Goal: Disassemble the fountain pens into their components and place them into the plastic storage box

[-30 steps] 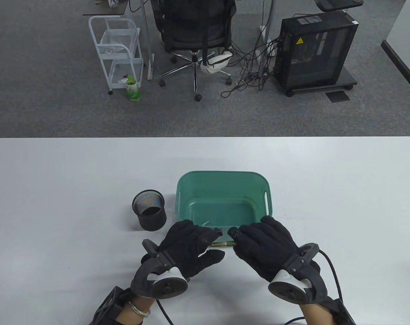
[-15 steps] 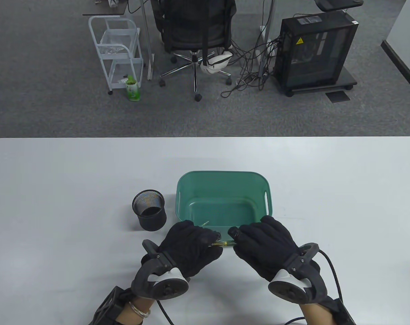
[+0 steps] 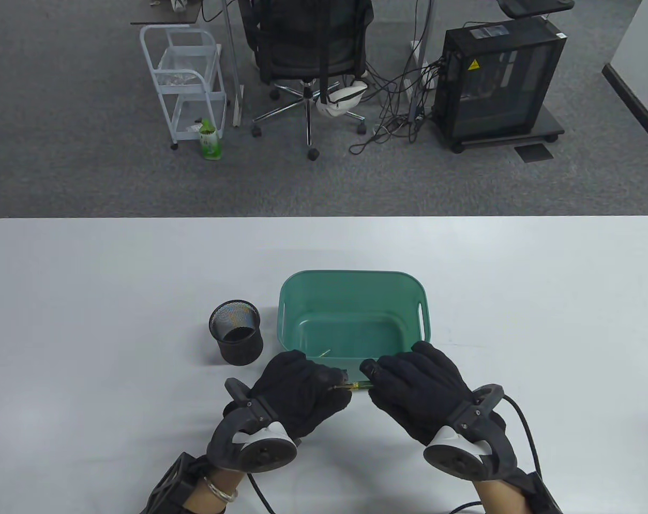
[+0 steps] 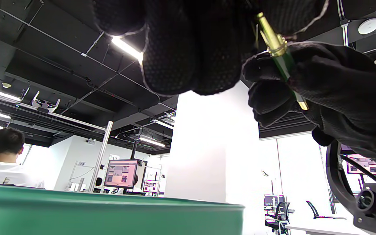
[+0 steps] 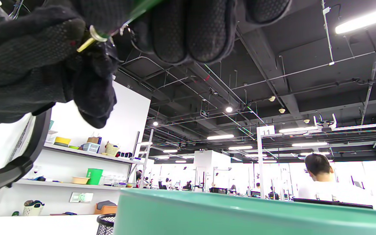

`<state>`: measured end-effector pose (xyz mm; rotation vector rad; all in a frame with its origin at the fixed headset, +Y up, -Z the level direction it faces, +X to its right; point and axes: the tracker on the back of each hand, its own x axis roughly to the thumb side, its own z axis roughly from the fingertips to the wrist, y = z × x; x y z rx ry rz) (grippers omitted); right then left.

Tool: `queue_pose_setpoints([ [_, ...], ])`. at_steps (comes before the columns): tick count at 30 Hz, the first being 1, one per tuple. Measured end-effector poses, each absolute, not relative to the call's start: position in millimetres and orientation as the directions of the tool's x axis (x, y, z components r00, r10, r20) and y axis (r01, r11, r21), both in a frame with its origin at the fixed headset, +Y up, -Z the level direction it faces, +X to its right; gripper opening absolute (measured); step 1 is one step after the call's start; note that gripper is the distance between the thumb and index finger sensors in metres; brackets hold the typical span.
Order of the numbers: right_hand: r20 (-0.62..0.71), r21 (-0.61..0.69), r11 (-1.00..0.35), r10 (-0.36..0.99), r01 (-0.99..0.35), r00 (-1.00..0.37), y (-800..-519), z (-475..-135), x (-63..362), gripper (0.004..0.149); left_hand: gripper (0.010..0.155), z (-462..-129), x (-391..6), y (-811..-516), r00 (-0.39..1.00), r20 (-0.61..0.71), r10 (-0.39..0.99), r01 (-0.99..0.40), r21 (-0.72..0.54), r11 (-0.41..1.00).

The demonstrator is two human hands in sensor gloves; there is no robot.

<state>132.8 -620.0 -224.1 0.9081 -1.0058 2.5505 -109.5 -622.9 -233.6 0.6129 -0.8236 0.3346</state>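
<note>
Both gloved hands meet over the table just in front of the green plastic box (image 3: 351, 284). Between them runs a slim fountain pen (image 3: 358, 384), green with gold fittings. My left hand (image 3: 340, 383) pinches its gold end; in the left wrist view the pen (image 4: 281, 57) shows a gold ring and a green barrel. My right hand (image 3: 375, 377) grips the green barrel, whose gold-ringed end (image 5: 98, 34) shows in the right wrist view. A small gold part (image 3: 324, 353) lies inside the box near its front wall.
A black mesh pen cup (image 3: 236, 332) stands left of the box. The box's green wall (image 4: 109, 213) fills the bottom of both wrist views (image 5: 240, 212). Beyond the table's far edge are an office chair (image 3: 308, 59), a white cart (image 3: 187, 80) and a computer tower (image 3: 498, 80).
My left hand's fingers have closed in on the pen's left end, hiding more of it. The right hand and the pen have stayed in place.
</note>
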Motion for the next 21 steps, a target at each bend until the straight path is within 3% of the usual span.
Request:
queue_pose_setpoints([
  [21,0.638,-0.526,-0.728,0.006,-0.441,-0.770,-620.4,-223.2,132.2,0.044,0.051,-234.1,-109.7,-622.9,0.636,0.770,0.049,-0.510,0.372,0.776],
])
